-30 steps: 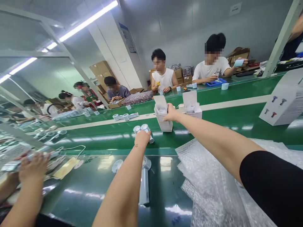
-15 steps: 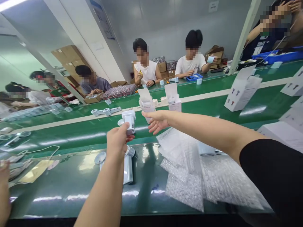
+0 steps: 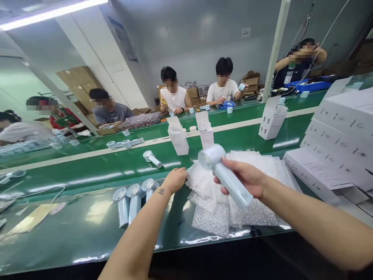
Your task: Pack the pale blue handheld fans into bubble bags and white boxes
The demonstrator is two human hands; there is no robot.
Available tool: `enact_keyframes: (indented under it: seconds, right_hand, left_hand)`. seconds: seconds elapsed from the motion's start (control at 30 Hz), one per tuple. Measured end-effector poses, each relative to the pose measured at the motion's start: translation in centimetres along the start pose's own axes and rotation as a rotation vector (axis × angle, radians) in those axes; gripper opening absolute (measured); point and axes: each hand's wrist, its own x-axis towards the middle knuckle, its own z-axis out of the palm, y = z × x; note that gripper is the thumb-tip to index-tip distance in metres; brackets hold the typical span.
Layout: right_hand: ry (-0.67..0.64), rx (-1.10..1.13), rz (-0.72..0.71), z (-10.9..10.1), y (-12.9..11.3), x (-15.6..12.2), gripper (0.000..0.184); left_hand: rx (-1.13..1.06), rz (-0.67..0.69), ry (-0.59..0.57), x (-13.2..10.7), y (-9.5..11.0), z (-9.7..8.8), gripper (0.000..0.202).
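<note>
A pale blue handheld fan (image 3: 233,184) is held in my right hand (image 3: 247,177), its round head tilted up to the left above the bubble-wrap bags. My left hand (image 3: 176,179) reaches to the left edge of the pile of bubble-wrap bags (image 3: 211,216). Its fingers are stretched out at that edge, and the thumb is hidden. Left of my left forearm, several more handheld fans (image 3: 121,202) lie side by side on the green bench, one partly covered by the arm. Another fan (image 3: 153,158) rests on the green belt beyond.
Open white boxes (image 3: 178,142) stand upright on the belt (image 3: 87,167). Stacked white boxes (image 3: 326,171) rise at the right. A cable and a yellowish sheet (image 3: 37,216) lie at the left. Several people work across the belt, among fans and blue trays (image 3: 227,105).
The fan that was in my left hand is gone from it, and my right hand now holds one over the bags. My left hand has moved right to the bags. The view has turned right.
</note>
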Motion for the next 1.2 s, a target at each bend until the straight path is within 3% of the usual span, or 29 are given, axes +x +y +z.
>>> enact_keyframes:
  seconds: [0.17, 0.3, 0.4, 0.57, 0.67, 0.73, 0.83, 0.93, 1.03, 1.1, 1.2]
  right_hand:
    - [-0.024, 0.1, 0.262, -3.5, 7.0, -1.3, 0.039]
    - [-0.144, 0.184, 0.307, -3.6, 10.2, -0.8, 0.044]
    - [-0.156, 0.167, 0.284, -3.3, 10.6, -0.7, 0.047]
    - [-0.154, 0.039, 0.223, -1.9, 10.2, 0.3, 0.056]
    - [-0.173, -0.031, 0.202, -1.0, 9.8, 1.7, 0.066]
    - [-0.166, -0.062, 0.207, -0.7, 9.5, 2.3, 0.063]
    - [-0.093, -0.124, 0.225, -0.7, 9.3, 2.2, 0.049]
    - [-0.028, -0.12, 0.239, -1.1, 9.5, 1.4, 0.04]
    - [-0.003, -0.106, 0.189, -1.3, 9.6, 0.6, 0.04]
    - [0.037, -0.143, 0.138, -1.5, 9.5, 0.2, 0.046]
    - [-0.078, -0.218, 0.192, -1.7, 9.4, -0.4, 0.063]
  left_hand:
    - [-0.069, 0.014, 0.061, -1.1, 0.0, 0.0, 0.053]
    - [-0.145, -0.055, 0.117, -0.3, 0.4, 0.4, 0.032]
    - [-0.164, -0.101, 0.185, -1.4, 1.7, 0.2, 0.025]
    - [-0.279, -0.194, 0.265, -6.1, 5.7, -2.0, 0.019]
    - [-0.578, -0.193, 0.213, -8.3, 8.2, -3.2, 0.013]
    - [-0.81, -0.258, 0.22, -9.3, 9.1, -3.5, 0.011]
    - [-1.051, -0.457, 0.438, -10.7, 10.2, -3.3, 0.013]
    - [-0.919, -0.478, 0.658, -12.0, 11.5, -2.9, 0.017]
    - [-0.539, -0.271, 0.821, -13.3, 13.3, -2.5, 0.011]
    - [-0.384, -0.123, 0.861, -13.7, 14.2, -2.5, 0.01]
    - [-0.387, -0.142, 0.806, -13.5, 14.9, -3.3, 0.009]
